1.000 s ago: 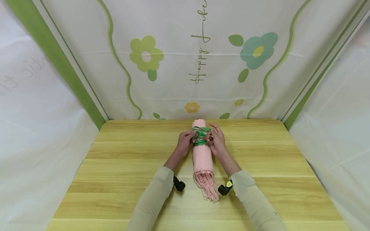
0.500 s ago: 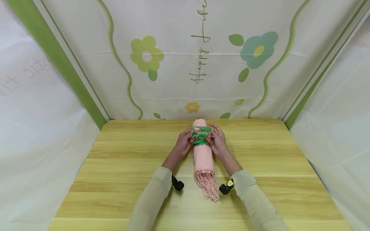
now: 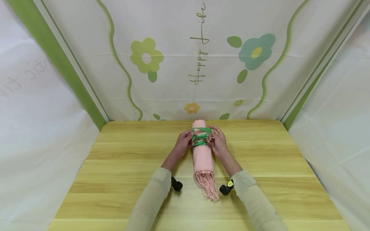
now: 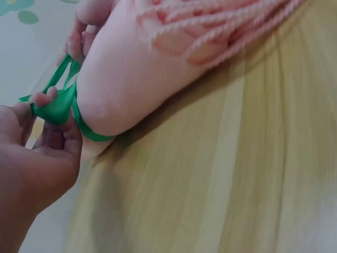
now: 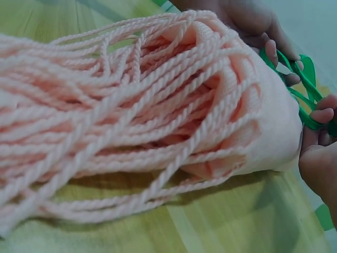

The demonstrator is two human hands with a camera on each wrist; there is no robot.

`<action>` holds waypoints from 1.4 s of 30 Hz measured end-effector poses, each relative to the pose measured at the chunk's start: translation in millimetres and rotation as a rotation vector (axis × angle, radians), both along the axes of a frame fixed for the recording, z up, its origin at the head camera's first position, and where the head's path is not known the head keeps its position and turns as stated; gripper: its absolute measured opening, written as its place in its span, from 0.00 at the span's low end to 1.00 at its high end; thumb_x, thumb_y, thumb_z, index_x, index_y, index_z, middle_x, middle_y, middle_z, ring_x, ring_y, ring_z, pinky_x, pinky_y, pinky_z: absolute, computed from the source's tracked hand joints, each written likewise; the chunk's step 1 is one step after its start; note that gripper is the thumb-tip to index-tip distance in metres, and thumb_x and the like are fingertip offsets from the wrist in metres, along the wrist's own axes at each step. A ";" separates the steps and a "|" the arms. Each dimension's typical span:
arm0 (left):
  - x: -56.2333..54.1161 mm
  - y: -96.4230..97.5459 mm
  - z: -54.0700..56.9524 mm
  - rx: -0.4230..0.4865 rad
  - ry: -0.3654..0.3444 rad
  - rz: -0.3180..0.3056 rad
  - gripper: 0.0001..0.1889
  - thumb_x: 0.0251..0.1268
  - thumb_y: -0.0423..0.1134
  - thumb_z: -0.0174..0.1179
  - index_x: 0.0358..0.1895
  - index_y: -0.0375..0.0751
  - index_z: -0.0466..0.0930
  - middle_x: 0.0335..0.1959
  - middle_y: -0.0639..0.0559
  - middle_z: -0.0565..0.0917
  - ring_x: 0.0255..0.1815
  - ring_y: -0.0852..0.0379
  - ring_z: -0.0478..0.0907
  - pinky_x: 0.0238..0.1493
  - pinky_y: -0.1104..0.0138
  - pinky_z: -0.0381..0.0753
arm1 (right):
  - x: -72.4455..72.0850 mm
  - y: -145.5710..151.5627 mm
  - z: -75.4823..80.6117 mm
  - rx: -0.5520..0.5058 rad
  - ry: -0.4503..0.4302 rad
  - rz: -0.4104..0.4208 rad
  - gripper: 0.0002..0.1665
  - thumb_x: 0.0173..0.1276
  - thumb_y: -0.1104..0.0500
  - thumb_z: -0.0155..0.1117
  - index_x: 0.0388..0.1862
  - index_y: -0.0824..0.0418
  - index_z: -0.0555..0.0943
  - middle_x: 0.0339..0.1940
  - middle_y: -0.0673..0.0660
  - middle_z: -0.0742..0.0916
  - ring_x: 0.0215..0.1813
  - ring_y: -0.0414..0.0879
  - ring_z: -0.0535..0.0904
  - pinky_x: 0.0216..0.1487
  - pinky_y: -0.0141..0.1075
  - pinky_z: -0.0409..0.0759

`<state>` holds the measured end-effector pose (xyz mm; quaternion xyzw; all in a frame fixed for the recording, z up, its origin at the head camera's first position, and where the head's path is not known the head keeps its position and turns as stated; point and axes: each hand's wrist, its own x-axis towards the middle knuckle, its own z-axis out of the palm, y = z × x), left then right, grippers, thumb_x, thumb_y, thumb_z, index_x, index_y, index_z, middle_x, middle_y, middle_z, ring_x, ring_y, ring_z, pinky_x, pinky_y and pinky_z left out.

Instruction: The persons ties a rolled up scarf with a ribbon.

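A rolled pink scarf (image 3: 203, 158) lies lengthwise on the wooden table, its twisted fringe (image 3: 207, 186) toward the person. Green ribbon (image 3: 200, 143) is wrapped round the roll's far half, with loops raised between the hands. On the left side, my left hand (image 3: 184, 142) pinches the ribbon between thumb and fingers; the left wrist view shows the green ribbon (image 4: 58, 108) bunched in those fingertips. My right hand (image 3: 218, 141) pinches another part of the ribbon at the roll's right side. In the right wrist view the ribbon loops (image 5: 305, 79) stretch between both hands.
The wooden table (image 3: 121, 179) extends on both sides of the roll. A white printed curtain (image 3: 173, 80) stands right behind its far edge, close to the scarf's far end. White side panels flank the table. Black wrist cameras (image 3: 177, 184) sit under the sleeves.
The green loops between the hands have spread and shifted slightly, with the upper strand pulled flatter. Both hands stay at nearly the same place, and the scarf has not moved.
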<state>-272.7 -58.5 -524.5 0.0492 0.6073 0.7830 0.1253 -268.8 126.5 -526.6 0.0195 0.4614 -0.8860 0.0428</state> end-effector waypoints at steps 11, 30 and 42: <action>-0.2 -3.1 -1.3 0.041 -0.016 0.005 0.11 0.80 0.39 0.47 0.41 0.38 0.77 0.23 0.53 0.75 0.23 0.62 0.70 0.29 0.70 0.72 | 1.9 2.5 0.6 -0.016 -0.028 0.008 0.11 0.81 0.55 0.46 0.54 0.53 0.75 0.15 0.50 0.74 0.17 0.41 0.71 0.20 0.28 0.72; 4.6 -3.6 -4.5 0.303 -0.147 -0.066 0.11 0.82 0.40 0.44 0.38 0.44 0.74 0.30 0.56 0.76 0.29 0.60 0.69 0.36 0.67 0.68 | 4.5 11.3 3.8 0.016 -0.003 0.061 0.22 0.81 0.60 0.48 0.66 0.71 0.63 0.12 0.50 0.72 0.18 0.42 0.79 0.26 0.29 0.81; 7.9 -11.3 -8.7 0.114 -0.125 -0.047 0.11 0.81 0.38 0.45 0.38 0.43 0.77 0.28 0.58 0.77 0.29 0.63 0.73 0.44 0.63 0.70 | 4.6 27.7 -6.2 0.253 -0.017 0.102 0.18 0.82 0.60 0.47 0.63 0.69 0.69 0.13 0.48 0.71 0.20 0.41 0.73 0.34 0.32 0.84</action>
